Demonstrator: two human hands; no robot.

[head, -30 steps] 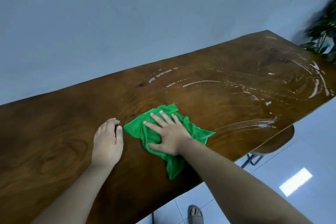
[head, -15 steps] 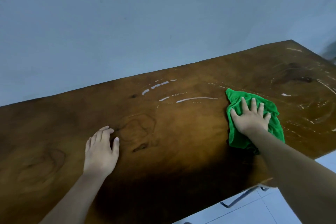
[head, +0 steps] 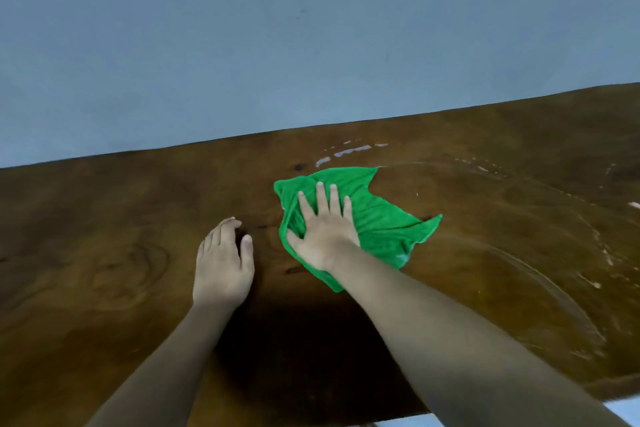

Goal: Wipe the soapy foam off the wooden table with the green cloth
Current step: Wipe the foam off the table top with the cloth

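The green cloth (head: 381, 222) lies crumpled on the dark wooden table (head: 104, 253), near its middle. My right hand (head: 323, 232) presses flat on the cloth's left part, fingers spread and thumb hooked into a fold. My left hand (head: 223, 263) rests palm-down on bare wood just to the left of the cloth, holding nothing. White foam streaks (head: 349, 151) sit beyond the cloth near the far edge. Thinner foam specks and wet arcs (head: 595, 282) curve across the table's right side.
A plain blue-grey wall (head: 311, 45) stands right behind the table's far edge. A sliver of pale floor (head: 627, 407) shows past the near edge at the bottom right.
My right hand has swept the cloth back from the table's right side to the middle, close to my left hand. The left hand has stayed on the wood. The view has shifted left.
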